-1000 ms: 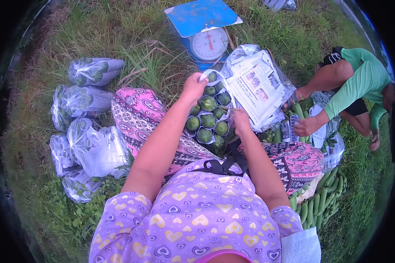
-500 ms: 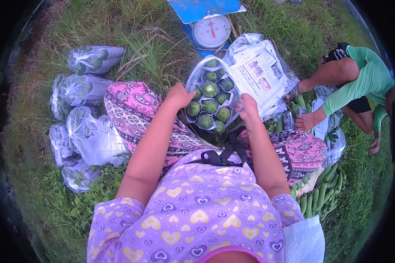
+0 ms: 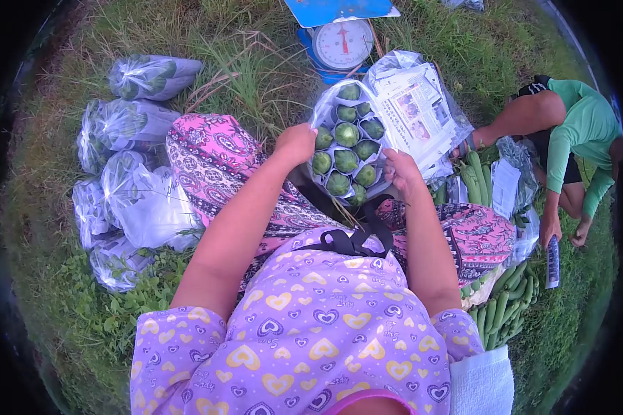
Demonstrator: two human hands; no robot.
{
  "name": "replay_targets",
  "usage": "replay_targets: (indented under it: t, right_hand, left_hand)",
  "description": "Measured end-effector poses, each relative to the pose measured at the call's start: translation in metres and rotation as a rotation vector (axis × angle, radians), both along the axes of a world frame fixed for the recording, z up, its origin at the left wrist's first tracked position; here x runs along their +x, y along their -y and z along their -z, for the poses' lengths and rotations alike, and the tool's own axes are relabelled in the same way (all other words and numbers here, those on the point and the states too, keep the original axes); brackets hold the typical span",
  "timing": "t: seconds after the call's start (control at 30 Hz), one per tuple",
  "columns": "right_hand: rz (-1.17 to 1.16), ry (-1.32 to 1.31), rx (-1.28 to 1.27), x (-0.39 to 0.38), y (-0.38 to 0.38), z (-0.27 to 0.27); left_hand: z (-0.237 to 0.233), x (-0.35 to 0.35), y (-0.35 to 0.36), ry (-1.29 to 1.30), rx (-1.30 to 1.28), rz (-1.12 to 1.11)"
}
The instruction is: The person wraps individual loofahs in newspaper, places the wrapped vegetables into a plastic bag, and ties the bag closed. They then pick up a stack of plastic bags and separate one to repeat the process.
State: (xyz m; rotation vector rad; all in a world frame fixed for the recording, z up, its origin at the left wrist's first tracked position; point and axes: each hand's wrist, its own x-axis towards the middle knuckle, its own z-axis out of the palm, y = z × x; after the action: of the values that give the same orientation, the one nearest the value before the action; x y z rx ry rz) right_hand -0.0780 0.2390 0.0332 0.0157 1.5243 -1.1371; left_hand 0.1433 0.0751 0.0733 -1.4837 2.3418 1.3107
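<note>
A clear plastic bag stands between my knees, its mouth open toward me. Packed upright in it are several green gourds, each wrapped in newspaper with its round end showing. My left hand is closed on the bag's left rim. On the opposite side, my right hand pinches the right rim, fingers curled. Just beyond the right hand lies a stack of newspaper sheets in plastic.
Filled plastic bags lie on the grass to the left. A blue dial scale stands ahead. Long green gourds are heaped by my right knee. At right, a person in a green top holds a newspaper-wrapped roll.
The bag and both my hands have shifted slightly right, the grip unchanged. The other person's hand has left the gourds beside my knee and now holds a wrapped roll farther right.
</note>
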Motion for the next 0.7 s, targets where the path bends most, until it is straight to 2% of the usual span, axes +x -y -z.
replay_targets:
  t: [0.03, 0.1, 0.13, 0.17, 0.23, 0.37, 0.47, 0.6, 0.7]
  right_hand:
    - [-0.074, -0.044, 0.04, 0.008, -0.002, -0.011]
    - [-0.084, -0.124, 0.056, 0.03, -0.012, -0.035]
    - [-0.089, -0.167, 0.064, 0.035, -0.017, -0.043]
    - [-0.05, -0.206, 0.037, 0.03, -0.019, -0.045]
    - [0.028, -0.248, -0.036, 0.029, -0.021, -0.038]
    - [0.065, -0.456, -0.146, 0.035, -0.006, -0.056]
    - [0.074, -0.415, -0.195, 0.037, 0.002, -0.067]
    - [0.095, -0.338, -0.243, 0.049, 0.018, -0.098]
    - [0.095, -0.272, -0.327, 0.049, 0.023, -0.101]
  left_hand:
    - [-0.006, -0.003, -0.001, -0.051, 0.113, -0.065]
    - [0.011, -0.006, 0.001, -0.231, 0.089, -0.155]
    - [0.003, -0.009, -0.001, -0.324, 0.079, -0.201]
    - [-0.005, -0.01, 0.004, -0.483, 0.376, -0.308]
    - [-0.006, -0.012, 0.005, -0.631, 0.53, -0.402]
    - [-0.02, -0.011, 0.003, -0.725, 0.641, -0.337]
    - [-0.033, -0.013, 0.0, -0.765, 0.716, -0.283]
    - [-0.041, -0.02, 0.004, -0.908, 0.792, -0.282]
    - [-0.045, -0.025, 0.006, -0.988, 0.807, -0.329]
